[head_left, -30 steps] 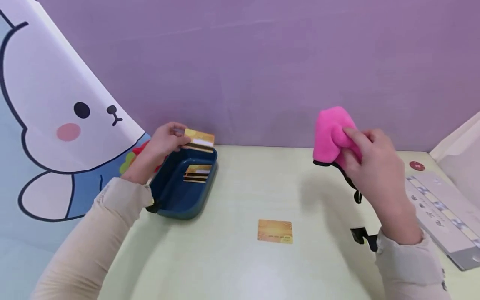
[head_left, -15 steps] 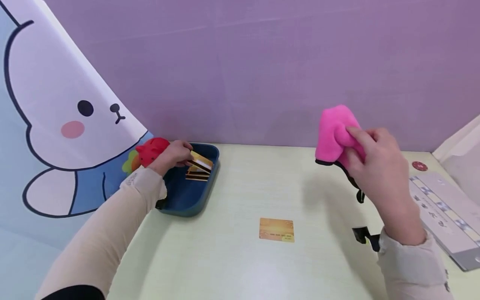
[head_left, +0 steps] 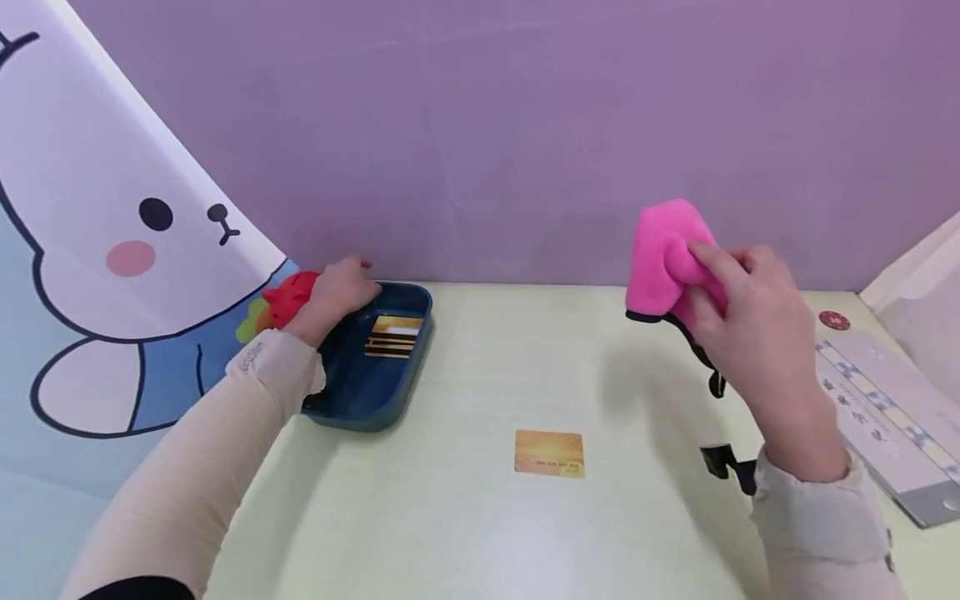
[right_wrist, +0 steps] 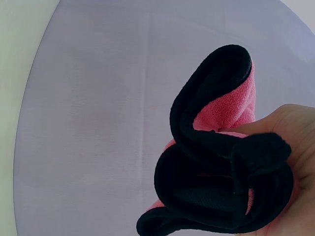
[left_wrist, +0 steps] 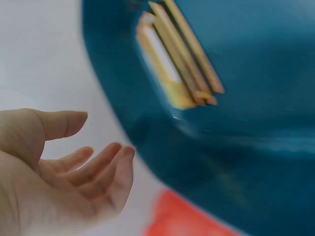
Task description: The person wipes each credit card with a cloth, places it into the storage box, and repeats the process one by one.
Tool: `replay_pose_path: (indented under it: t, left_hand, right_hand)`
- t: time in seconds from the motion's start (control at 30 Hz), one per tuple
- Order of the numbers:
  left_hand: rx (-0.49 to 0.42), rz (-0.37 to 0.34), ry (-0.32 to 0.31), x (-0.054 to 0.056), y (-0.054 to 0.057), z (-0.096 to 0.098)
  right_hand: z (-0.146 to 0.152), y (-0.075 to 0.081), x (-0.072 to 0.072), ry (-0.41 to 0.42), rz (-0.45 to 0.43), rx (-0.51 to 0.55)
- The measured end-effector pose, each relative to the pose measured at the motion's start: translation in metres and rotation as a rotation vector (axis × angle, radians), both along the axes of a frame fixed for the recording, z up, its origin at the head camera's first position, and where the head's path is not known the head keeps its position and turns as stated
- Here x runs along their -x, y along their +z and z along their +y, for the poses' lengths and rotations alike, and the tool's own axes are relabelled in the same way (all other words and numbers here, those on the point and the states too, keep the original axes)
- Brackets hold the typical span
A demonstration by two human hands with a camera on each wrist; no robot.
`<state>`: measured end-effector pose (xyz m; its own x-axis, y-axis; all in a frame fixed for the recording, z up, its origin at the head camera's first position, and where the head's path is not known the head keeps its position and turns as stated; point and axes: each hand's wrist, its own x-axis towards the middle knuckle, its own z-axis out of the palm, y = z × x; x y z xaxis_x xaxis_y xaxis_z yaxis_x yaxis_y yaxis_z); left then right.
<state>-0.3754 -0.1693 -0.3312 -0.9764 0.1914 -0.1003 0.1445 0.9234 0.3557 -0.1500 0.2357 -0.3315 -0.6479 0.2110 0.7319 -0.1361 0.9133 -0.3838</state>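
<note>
My left hand (head_left: 341, 287) hovers over the far left rim of a dark blue tray (head_left: 405, 387); the left wrist view shows its fingers (left_wrist: 106, 172) loosely bent, holding nothing. Inside the tray lies an overlapping group of gold bank cards (head_left: 393, 337) with dark stripes. Another gold bank card (head_left: 549, 454) lies flat on the table, face up. Raised above the table, my right hand (head_left: 757, 342) pinches a folded pink fleece cloth (head_left: 667, 258). Black edging (right_wrist: 182, 113) and a small loop on the cloth show; whether it is a towel or a pouch I cannot tell.
A red pig figure (head_left: 288, 300) stands left of the tray, partly behind my left wrist. At the right lie a grey-white box (head_left: 888, 408) and a red poker chip (head_left: 835, 320). A purple backdrop (head_left: 510, 150) rises behind the pale table (head_left: 465, 525).
My left hand lowered a gold bank card onto the others in the tray, let it go and drew back left. The right hand still holds the pink cloth in about the same place.
</note>
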Motion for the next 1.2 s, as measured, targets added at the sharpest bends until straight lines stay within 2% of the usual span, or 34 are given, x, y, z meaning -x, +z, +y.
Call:
replay_pose_path:
  t: [0.03,0.1,0.13,0.2,0.3,0.37,0.4,0.47,0.57,0.7,0.83,1.0,1.2]
  left_hand:
    - [0.011,0.043,-0.026,-0.006,0.004,0.005]
    - [-0.018,0.068,-0.088,-0.022,0.01,0.019]
    - [-0.038,0.065,-0.128,-0.033,0.01,0.029]
    - [-0.055,0.003,-0.231,-0.056,0.009,0.053]
    - [-0.051,-0.149,-0.405,-0.094,-0.01,0.088]
    - [0.003,-0.241,-0.495,-0.12,-0.027,0.107]
    - [0.039,-0.266,-0.539,-0.132,-0.036,0.114]
    - [0.127,-0.271,-0.614,-0.153,-0.051,0.125]
    - [0.276,-0.21,-0.704,-0.173,-0.065,0.135]
    - [0.396,-0.146,-0.771,-0.181,-0.073,0.144]
    - [0.431,-0.159,-0.805,-0.177,-0.075,0.15]
    - [0.397,-0.207,-0.813,-0.167,-0.076,0.151]
    - [0.324,-0.22,-0.795,-0.16,-0.082,0.147]
  right_hand:
    - [-0.001,0.001,0.0,0.001,-0.006,0.001]
    - [-0.002,0.002,0.0,0.004,-0.013,0.001]
    - [-0.002,0.002,0.0,0.004,-0.016,0.001]
    - [-0.002,0.003,-0.001,-0.001,-0.022,0.003]
    - [-0.001,0.004,-0.002,-0.006,-0.014,0.003]
    - [-0.001,0.004,-0.002,-0.004,-0.013,0.007]
    - [-0.001,0.004,-0.002,-0.002,-0.012,0.007]
    - [-0.001,0.004,-0.002,0.002,-0.008,0.008]
    - [-0.001,0.003,-0.003,0.001,-0.011,0.009]
    - [0.0,0.004,-0.003,-0.005,-0.018,0.006]
    - [0.0,0.004,-0.004,-0.008,-0.028,0.008]
    - [-0.001,0.004,-0.005,-0.008,-0.041,0.015]
    - [-0.001,0.004,-0.005,0.001,-0.024,0.014]
